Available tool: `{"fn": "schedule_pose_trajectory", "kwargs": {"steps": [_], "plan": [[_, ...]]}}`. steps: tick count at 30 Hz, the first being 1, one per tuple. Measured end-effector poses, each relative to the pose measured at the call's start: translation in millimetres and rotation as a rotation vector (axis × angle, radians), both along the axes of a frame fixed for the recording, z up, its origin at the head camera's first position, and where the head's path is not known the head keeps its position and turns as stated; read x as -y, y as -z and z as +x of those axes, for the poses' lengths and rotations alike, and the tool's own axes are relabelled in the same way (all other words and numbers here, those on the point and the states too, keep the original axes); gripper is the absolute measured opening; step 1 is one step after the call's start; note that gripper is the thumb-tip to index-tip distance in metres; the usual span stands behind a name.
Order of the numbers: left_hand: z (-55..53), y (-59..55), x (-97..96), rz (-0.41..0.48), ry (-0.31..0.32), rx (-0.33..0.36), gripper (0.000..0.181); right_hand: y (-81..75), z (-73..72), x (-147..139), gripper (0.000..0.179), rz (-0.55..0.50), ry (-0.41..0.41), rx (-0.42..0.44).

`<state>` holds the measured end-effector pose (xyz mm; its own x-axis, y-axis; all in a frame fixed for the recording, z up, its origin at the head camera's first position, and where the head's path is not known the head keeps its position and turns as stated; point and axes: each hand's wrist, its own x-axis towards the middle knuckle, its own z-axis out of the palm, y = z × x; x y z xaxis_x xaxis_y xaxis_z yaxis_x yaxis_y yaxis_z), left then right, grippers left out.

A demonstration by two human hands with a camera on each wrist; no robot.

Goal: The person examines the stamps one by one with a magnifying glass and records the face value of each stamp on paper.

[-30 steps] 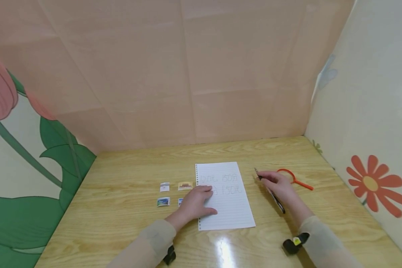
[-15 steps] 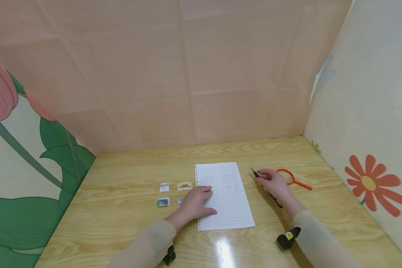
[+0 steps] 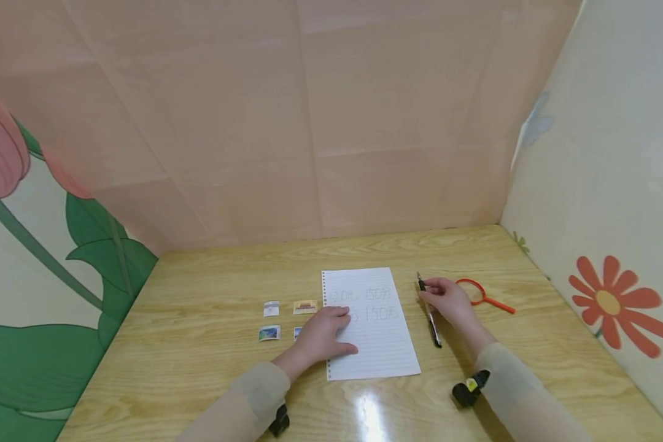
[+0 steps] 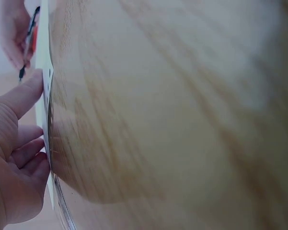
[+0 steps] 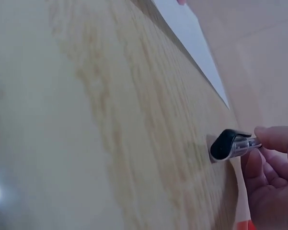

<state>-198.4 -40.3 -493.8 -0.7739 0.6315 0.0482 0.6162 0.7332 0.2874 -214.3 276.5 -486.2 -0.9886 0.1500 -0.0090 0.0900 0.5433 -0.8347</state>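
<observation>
My left hand (image 3: 325, 334) rests with fingers spread on the left side of a lined sheet of paper (image 3: 372, 353), which bears handwritten figures and characters. Just right of the sheet, my right hand (image 3: 447, 299) pinches a pen (image 3: 431, 322) between thumb and fingers near its tip end. The tip points toward the back of the table and the dark cap end toward me. Close up in the right wrist view, the pen's clear barrel and black end (image 5: 224, 145) stick out from the fingers.
Several small stamp-like pictures, among them a blue-green one (image 3: 269, 333) and a yellowish one (image 3: 305, 306), lie left of the sheet; my left hand partly covers one. A red-orange magnifying glass (image 3: 497, 304) lies beyond my right hand. Pink and floral walls (image 3: 309, 153) border the wooden table (image 3: 199, 368).
The pen in my right hand has turned, its back end swinging left so that it lies more nearly parallel to the sheet's edge. The right forearm has shifted slightly left. My left hand stays put.
</observation>
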Motion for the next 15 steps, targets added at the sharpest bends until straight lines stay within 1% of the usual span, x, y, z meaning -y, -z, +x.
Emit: {"fn": "schedule_pose_trajectory", "kwargs": {"steps": [8, 11, 15], "plan": [[-0.6, 0.4, 0.2, 0.001, 0.001, 0.0, 0.074, 5.5, -3.2, -3.1, 0.036, 0.029, -0.024, -0.019], [-0.8, 0.5, 0.2, 0.005, -0.001, 0.002, 0.074, 9.5, -4.9, -4.0, 0.035, 0.091, -0.023, -0.044], [-0.8, 0.3, -0.1, 0.008, -0.004, 0.006, 0.074, 10.3, -4.7, -2.5, 0.033, 0.178, -0.015, -0.066]]}}
